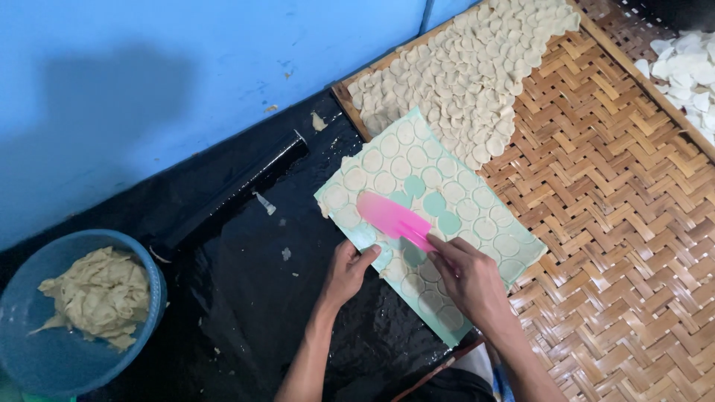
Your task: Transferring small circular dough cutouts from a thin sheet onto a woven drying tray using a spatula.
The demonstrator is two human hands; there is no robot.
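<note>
Hands (pixel 417 272) scraping dough rounds (pixel 417 179)

A bright blue wall (pixel 186 67) runs along the top left, with a soft shadow cast on it. Below it, glossy black plastic sheeting (pixel 246 313) covers the floor, catching small glints of light. To the right lies a woven bamboo mat (pixel 611 223) with a wooden edge.

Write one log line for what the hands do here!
left hand: steadies green board | right hand: holds pink scraper on dough rounds
</note>
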